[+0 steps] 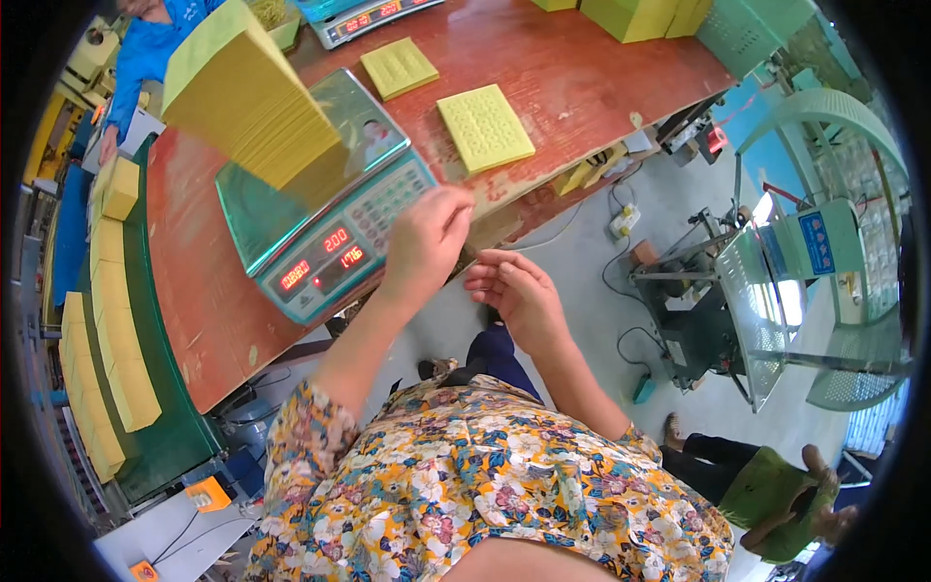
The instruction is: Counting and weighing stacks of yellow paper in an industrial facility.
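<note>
A tall stack of yellow paper sheets [252, 107] stands on the platform of a teal digital scale [325, 247] with lit red digits. My left hand [427, 242] is beside the scale's keypad, its fingers bent and pinched together; whether anything small is between them I cannot make out. My right hand [519, 296] is just to its right, in front of the table edge. Its fingers are loosely curled and nothing shows in them. Beyond my hands, a thin yellow pad of embossed paper [485, 128] and a smaller yellow pad [399, 68] lie flat on the table.
The red table [582, 97] carries another scale [373, 21] and yellow blocks [630, 19] at the far side. Rows of yellow stacks [126, 378] sit on a green conveyor [170, 388] at left. A co-worker's blue sleeve [136, 73] is far left; a green perforated chair [766, 301] stands right.
</note>
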The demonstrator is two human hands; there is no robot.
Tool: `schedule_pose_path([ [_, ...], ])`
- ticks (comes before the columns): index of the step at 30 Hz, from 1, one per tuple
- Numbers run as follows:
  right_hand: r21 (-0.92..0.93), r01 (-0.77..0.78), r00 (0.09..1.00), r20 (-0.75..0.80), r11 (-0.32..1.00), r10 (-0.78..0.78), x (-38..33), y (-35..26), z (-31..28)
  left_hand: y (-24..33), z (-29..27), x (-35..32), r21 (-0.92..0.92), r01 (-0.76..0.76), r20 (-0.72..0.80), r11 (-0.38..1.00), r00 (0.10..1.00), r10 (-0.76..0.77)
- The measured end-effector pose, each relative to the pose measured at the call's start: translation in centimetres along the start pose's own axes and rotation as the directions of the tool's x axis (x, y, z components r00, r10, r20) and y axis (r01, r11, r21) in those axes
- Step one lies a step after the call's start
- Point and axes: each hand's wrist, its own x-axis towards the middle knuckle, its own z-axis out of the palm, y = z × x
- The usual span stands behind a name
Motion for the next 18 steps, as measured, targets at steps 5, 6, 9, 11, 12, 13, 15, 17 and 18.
schedule_pose_path([
  [5, -0.037, 0.032, 0.99, -0.139, 0.999, -0.037, 2.6, -6.4, -6.3, -5.8, 7.0, 8.6, 0.342, -0.181, 0.05, 0.922, 0.983, 0.175],
  [6, -0.041, 0.022, 0.988, -0.154, 0.999, -0.028, 3.1, -7.7, -7.1, -6.4, 7.9, 9.5, 0.423, -0.17, 0.082, 0.89, 0.985, 0.149],
  [9, -0.046, -0.009, 0.985, -0.17, 0.999, 0.001, 4.8, -10.6, -9.4, -7.5, 8.8, 10.7, 0.486, -0.106, 0.147, 0.867, 0.988, 0.039],
  [11, -0.043, -0.031, 0.986, -0.166, 0.999, 0.023, 6.1, -11.9, -10.3, -7.5, 9.0, 11.3, 0.511, -0.126, 0.169, 0.85, 0.985, 0.045],
  [12, -0.052, -0.052, 0.987, -0.153, 0.997, 0.043, 6.9, -12.4, -10.4, -7.4, 9.1, 11.4, 0.517, -0.126, 0.18, 0.847, 0.983, 0.036],
  [13, -0.062, -0.071, 0.988, -0.14, 0.995, 0.062, 7.6, -12.8, -10.4, -7.2, 9.1, 11.4, 0.518, -0.124, 0.188, 0.846, 0.982, 0.028],
  [15, -0.045, -0.075, 0.992, -0.105, 0.996, 0.07, 8.8, -13.4, -10.2, -6.8, 9.1, 11.7, 0.523, -0.125, 0.196, 0.843, 0.98, 0.023],
  [17, -0.032, -0.077, 0.995, -0.071, 0.996, 0.075, 9.7, -13.6, -10.0, -6.8, 9.2, 11.5, 0.529, -0.169, 0.185, 0.832, 0.979, 0.081],
  [18, -0.021, -0.091, 0.994, -0.057, 0.996, 0.09, 10.0, -13.5, -9.9, -6.7, 9.2, 11.6, 0.529, -0.171, 0.19, 0.831, 0.979, 0.08],
])
